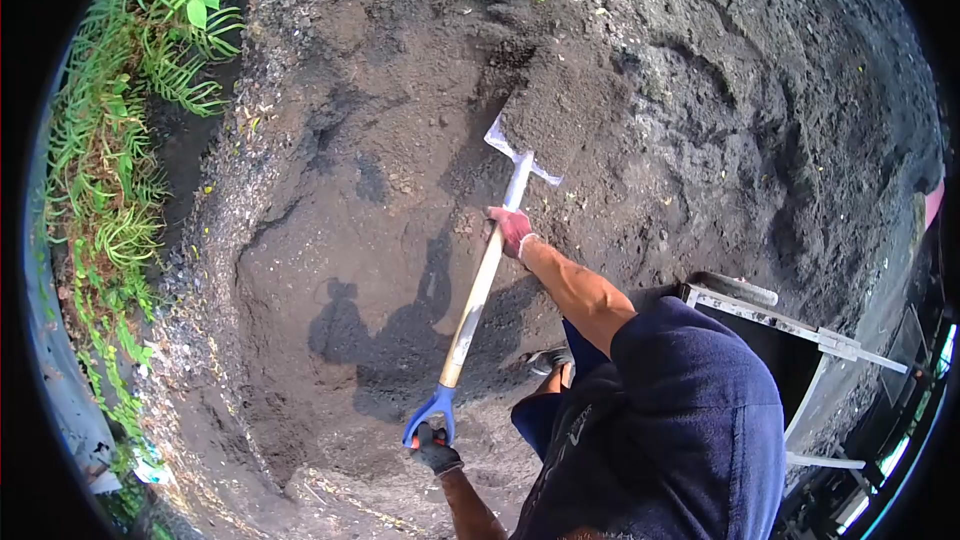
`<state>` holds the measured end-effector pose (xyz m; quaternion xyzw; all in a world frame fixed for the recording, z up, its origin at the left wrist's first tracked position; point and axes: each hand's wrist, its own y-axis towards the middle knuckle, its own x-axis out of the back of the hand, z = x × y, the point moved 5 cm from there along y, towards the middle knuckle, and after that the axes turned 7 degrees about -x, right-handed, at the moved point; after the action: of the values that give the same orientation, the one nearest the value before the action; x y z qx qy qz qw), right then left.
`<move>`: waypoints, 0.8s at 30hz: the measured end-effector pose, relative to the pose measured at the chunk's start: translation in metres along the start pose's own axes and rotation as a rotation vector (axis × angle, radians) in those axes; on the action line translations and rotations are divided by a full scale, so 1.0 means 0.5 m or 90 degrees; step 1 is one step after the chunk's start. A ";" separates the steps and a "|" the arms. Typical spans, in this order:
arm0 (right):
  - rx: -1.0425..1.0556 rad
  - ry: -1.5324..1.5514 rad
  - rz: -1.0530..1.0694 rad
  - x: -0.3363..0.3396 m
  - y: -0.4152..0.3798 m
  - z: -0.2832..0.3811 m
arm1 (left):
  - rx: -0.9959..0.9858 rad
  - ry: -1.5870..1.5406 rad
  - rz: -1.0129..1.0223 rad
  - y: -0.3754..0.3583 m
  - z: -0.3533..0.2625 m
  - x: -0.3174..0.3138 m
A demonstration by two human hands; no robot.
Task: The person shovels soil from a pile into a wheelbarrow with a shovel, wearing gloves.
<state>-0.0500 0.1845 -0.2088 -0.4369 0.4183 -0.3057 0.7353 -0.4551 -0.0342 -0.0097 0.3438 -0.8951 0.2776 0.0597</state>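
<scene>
One broad expanse of dark ground [330, 230], with leafy plants [110, 180] along its left edge, lies beneath a shovel [487, 270] slanting across its middle. Its soil-heaped blade [497, 136] points toward the far edge, its shaft [468, 323] pale and scuffed. The reddish-gloved right hand [512, 230] grips the shaft near the blade; the dark-gloved left hand [436, 450] closes around the blue D-shaped handle [443, 401].

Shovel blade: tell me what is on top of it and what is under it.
Dark, loose soil covers most of the shovel blade; only its pale rear edge shows. What lies directly underneath cannot be seen, hidden by blade and soil.
</scene>
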 end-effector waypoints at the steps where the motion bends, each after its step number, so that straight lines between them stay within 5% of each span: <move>1: -0.006 0.044 -0.006 0.035 -0.032 0.009 | -0.009 0.025 0.029 0.008 -0.025 -0.005; 3: -0.036 0.178 0.010 0.148 -0.030 -0.005 | -0.049 0.001 0.089 0.068 -0.043 -0.015; 6: 0.074 0.259 -0.052 0.324 -0.135 0.037 | -0.123 0.101 0.344 0.120 -0.064 -0.095; 9: 0.191 0.398 -0.160 0.500 -0.278 0.096 | -0.263 0.242 0.573 0.154 -0.071 -0.275; 10: 0.252 0.384 -0.214 0.570 -0.321 0.110 | -0.152 -0.011 0.595 0.048 -0.152 -0.376; 11: 0.292 0.394 -0.279 0.626 -0.368 0.119 | -0.334 0.222 0.630 -0.007 -0.204 -0.445; 13: 0.301 0.354 -0.337 0.760 -0.422 0.126 | -0.575 0.154 0.770 -0.125 -0.287 -0.524; 15: 0.300 0.348 -0.356 0.721 -0.518 0.163 | -0.600 0.177 0.846 -0.178 -0.317 -0.536; 17: 0.303 0.347 -0.290 0.699 -0.514 0.183 | -0.673 0.178 0.841 -0.175 -0.310 -0.492; 19: 0.349 0.388 -0.218 0.610 -0.487 0.209 | -0.567 0.137 0.713 -0.148 -0.289 -0.408; 22: 0.214 0.263 -0.047 0.517 -0.299 0.146 | -0.271 0.170 0.518 -0.045 -0.118 -0.192; 23: 0.124 0.310 -0.121 0.429 -0.285 0.106 | -0.213 0.206 0.453 -0.019 -0.046 -0.092; 24: 0.063 0.161 -0.037 0.379 -0.246 0.052 | -0.103 0.119 0.350 -0.059 -0.036 -0.013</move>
<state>0.0505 -0.0128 -0.1574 -0.3697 0.4793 -0.4001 0.6882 -0.4327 -0.0385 0.0168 0.0557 -0.9644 0.2417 0.0915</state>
